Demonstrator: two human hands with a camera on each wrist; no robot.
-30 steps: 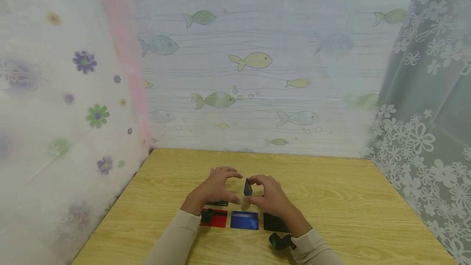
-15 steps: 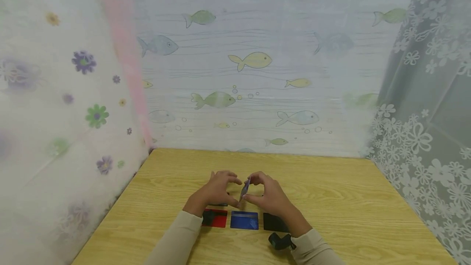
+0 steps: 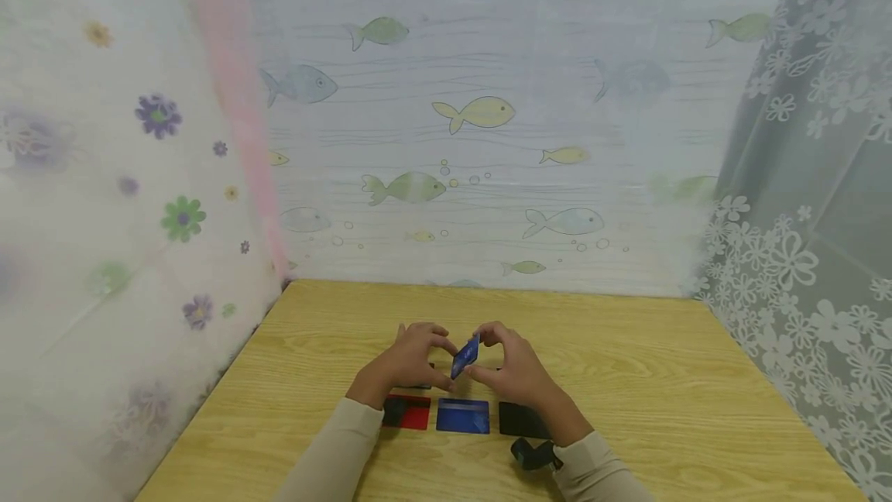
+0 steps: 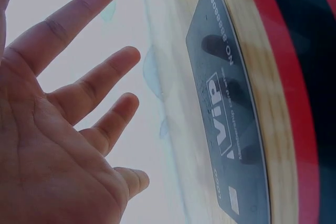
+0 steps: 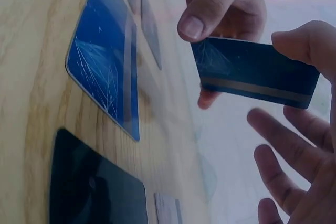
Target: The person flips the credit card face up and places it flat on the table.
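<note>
A blue card [image 3: 464,357] is raised over the table between both hands, its printed face towards the head camera. My right hand [image 3: 517,369] pinches it by one end with thumb and index finger. At the opposite end, my left hand [image 3: 407,360] has thumb and index fingertip at the corners. In the left wrist view, the other fingers [image 4: 110,82] are spread apart. The right wrist view shows the card's striped back [image 5: 252,74]. Beneath the hands lie a red card [image 3: 416,414] with a black stripe, another blue card [image 3: 463,417] and a black card [image 3: 520,420].
A dark VIP membership card [image 4: 226,108] lies beyond the red one, partly hidden by the left hand in the head view. Another card [image 5: 168,208] shows beyond the black one. The wooden table [image 3: 627,378] meets fish-patterned sheeting [image 3: 481,177] at its back.
The blue card has turned from nearly edge-on to showing its printed face. Its left end has come up to the left fingertips. The cards on the table have not moved.
</note>
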